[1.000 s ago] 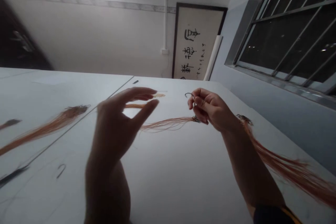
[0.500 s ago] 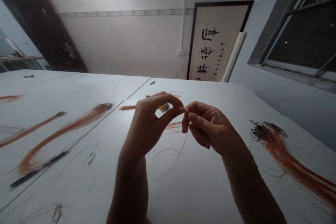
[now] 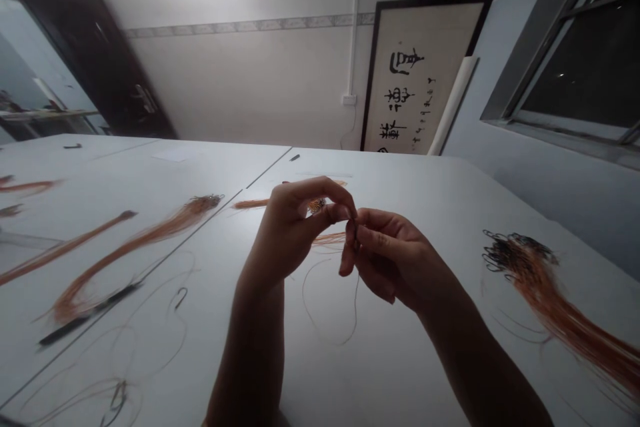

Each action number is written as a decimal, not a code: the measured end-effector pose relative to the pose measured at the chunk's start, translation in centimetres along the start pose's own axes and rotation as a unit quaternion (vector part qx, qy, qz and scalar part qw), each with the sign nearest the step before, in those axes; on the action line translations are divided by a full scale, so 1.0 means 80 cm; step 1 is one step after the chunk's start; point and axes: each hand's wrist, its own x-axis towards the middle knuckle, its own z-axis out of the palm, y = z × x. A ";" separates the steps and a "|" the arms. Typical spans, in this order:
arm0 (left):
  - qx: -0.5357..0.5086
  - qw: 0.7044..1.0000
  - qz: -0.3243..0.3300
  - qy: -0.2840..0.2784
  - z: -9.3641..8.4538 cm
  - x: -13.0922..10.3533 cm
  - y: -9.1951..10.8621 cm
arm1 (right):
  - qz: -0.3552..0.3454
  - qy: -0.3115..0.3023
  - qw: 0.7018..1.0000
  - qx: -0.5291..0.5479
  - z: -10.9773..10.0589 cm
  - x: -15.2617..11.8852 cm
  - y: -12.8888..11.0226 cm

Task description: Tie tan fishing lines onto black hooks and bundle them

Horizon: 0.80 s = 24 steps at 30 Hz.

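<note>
Left hand [image 3: 293,230]: pinched | right hand [image 3: 400,257]: pinching thread [image 3: 355,317] | hands touching

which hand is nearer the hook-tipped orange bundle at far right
Right: the right hand is left of the bundle, with a gap between; the left hand is farther left.

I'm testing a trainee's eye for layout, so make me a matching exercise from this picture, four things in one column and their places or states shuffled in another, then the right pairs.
Things:
1. Left hand
2. Single curved hook
3. Bundle of orange strands with dark hooks
4. Framed calligraphy

Places or states:
A. On the table, right of the right forearm
B. Dark-edged, against the wall
C. On the table, left of the left forearm
D. Fingers bent, tips close to the right hand's

Pairs: 1-D, 2-C, 3-A, 4-B
</note>
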 end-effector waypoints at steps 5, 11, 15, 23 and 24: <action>-0.039 0.999 0.006 -0.003 0.001 0.000 -0.001 | 0.039 -0.034 0.997 0.052 0.000 0.001 0.004; -0.056 0.998 0.010 0.026 0.001 0.000 -0.001 | -0.029 0.053 0.995 -0.079 0.004 -0.006 0.000; -0.063 0.997 0.013 0.036 0.000 0.001 -0.001 | -0.020 0.055 0.991 -0.124 0.009 -0.009 -0.005; -0.055 0.997 0.003 0.048 0.000 0.003 -0.006 | -0.029 0.062 0.992 -0.105 0.011 -0.008 -0.001; -0.054 0.997 0.003 0.047 0.000 0.003 -0.006 | -0.031 0.065 0.992 -0.103 0.010 -0.008 -0.001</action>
